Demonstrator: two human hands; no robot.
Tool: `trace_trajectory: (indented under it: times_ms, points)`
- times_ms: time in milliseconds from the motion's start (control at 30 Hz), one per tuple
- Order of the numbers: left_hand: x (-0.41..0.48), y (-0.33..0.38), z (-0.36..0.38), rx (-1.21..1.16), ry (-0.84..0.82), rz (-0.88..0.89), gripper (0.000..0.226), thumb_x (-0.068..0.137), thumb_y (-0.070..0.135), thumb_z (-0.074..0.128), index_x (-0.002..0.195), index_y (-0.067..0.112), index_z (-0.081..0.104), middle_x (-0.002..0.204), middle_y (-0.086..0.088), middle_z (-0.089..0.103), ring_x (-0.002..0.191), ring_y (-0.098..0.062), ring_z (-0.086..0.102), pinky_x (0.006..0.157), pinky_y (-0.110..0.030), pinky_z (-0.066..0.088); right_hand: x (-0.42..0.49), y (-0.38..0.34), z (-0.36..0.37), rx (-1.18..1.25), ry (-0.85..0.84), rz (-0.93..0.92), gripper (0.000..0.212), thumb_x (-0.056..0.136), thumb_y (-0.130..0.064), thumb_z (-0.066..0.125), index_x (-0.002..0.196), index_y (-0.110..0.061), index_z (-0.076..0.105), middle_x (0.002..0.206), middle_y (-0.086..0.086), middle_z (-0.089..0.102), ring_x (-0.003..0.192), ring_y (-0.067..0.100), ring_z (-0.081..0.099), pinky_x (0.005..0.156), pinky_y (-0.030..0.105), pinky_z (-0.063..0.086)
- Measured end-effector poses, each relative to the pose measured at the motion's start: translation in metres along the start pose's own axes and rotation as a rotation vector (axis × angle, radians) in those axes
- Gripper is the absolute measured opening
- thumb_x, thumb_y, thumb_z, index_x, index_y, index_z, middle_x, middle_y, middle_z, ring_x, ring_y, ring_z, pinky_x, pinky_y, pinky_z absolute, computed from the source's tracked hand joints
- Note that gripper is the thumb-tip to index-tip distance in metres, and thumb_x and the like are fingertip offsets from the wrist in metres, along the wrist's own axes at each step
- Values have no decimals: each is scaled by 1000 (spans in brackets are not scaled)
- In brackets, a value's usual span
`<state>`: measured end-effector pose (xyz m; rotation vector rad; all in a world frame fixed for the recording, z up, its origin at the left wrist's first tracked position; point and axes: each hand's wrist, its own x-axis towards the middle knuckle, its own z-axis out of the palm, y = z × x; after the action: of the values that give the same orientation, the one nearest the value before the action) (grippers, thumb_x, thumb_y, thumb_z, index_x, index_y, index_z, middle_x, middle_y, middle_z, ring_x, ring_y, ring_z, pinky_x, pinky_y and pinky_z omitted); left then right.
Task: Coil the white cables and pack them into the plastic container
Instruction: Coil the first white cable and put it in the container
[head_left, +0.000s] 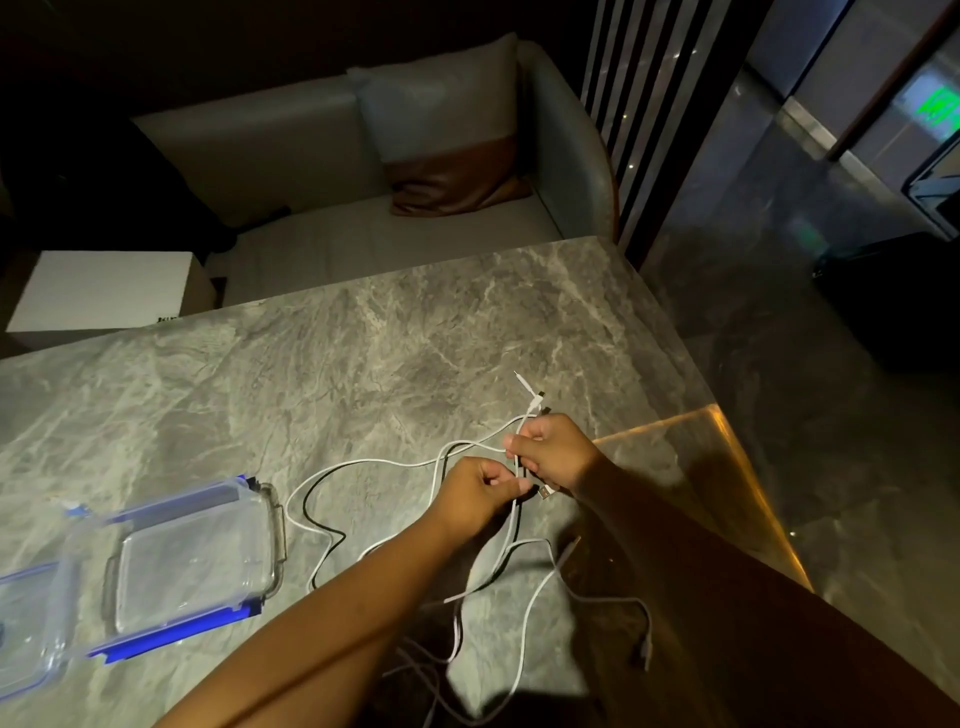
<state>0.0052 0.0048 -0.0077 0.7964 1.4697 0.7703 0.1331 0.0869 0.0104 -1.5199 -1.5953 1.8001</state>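
White cables (374, 461) are sprawling uncoiled across the near table (363, 338); the plastic container (260, 525) is sitting empty. Beyond, left hand (470, 493) and right hand (550, 454) are pinching strands; coiling is barely starting.
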Motion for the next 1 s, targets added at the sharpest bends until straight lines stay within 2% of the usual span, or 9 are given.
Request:
trace_trajectory:
  times_ms: [167, 267, 333, 467, 633, 767, 833, 900, 1000]
  points:
    - [-15, 14, -10, 23, -34, 81, 24, 87, 11, 72, 72, -6, 63, 51, 4, 49, 47, -7, 43, 53, -19, 37, -10, -27, 2, 10, -25, -60, 27, 90, -22, 67, 68, -8, 63, 45, -5, 45, 35, 2, 37, 38, 16, 30]
    - [-25, 25, -19, 45, -25, 186, 27, 87, 11, 72, 69, -7, 62, 54, 1, 47, 51, -10, 40, 55, -19, 36, -19, -45, 7, 53, -39, -112, 29, 92, -17, 66, 77, 7, 63, 41, -9, 46, 33, 0, 38, 36, 14, 30]
    - [-35, 34, -23, 50, -23, 221, 27, 87, 12, 72, 68, -6, 63, 56, -1, 49, 55, -11, 42, 59, -20, 36, -26, -55, 16, 58, -63, -137, 28, 92, -16, 65, 84, 11, 64, 48, -5, 54, 37, 2, 43, 40, 15, 34]
    - [-60, 51, -32, 39, 7, 264, 31, 90, 6, 68, 61, 12, 59, 43, 14, 44, 42, 1, 37, 49, -9, 30, -39, -71, 34, 71, -70, -207, 20, 90, -16, 68, 73, -7, 69, 64, 5, 63, 62, 18, 54, 61, 29, 43]
    - [-95, 59, -53, -30, 67, 306, 18, 89, 5, 67, 71, 3, 66, 43, 15, 50, 41, 3, 40, 48, -8, 31, -57, -85, 54, 65, -111, -282, 19, 87, -13, 70, 69, -18, 70, 69, 9, 61, 67, 18, 55, 64, 28, 44]
    - [-121, 58, -73, -43, 102, 301, 20, 87, 11, 72, 68, 9, 68, 46, 13, 49, 42, 1, 39, 47, -12, 33, -72, -104, 74, -65, -151, -342, 16, 90, -8, 67, 74, -11, 68, 66, 1, 61, 61, 7, 55, 61, 20, 44]
    - [-133, 57, -85, -50, 167, 293, 24, 86, 17, 74, 64, 11, 67, 49, 7, 52, 41, -2, 40, 48, -17, 34, -79, -115, 84, -79, -183, -353, 16, 91, -8, 64, 75, -8, 66, 67, 5, 62, 61, 10, 56, 60, 23, 45]
    - [-143, 57, -98, 28, 314, 299, 31, 82, 26, 78, 61, 11, 61, 52, 2, 50, 44, -4, 40, 52, -20, 35, -85, -126, 95, -89, -230, -352, 18, 93, -10, 61, 76, -9, 64, 68, 7, 64, 62, 14, 57, 60, 27, 46]
    - [-163, 59, -118, 199, 512, 284, 39, 74, 39, 82, 74, 17, 51, 64, 5, 49, 56, -5, 43, 55, -19, 35, -94, -143, 113, -78, -297, -340, 17, 94, -9, 61, 76, -9, 63, 65, 6, 63, 59, 13, 58, 57, 26, 48]
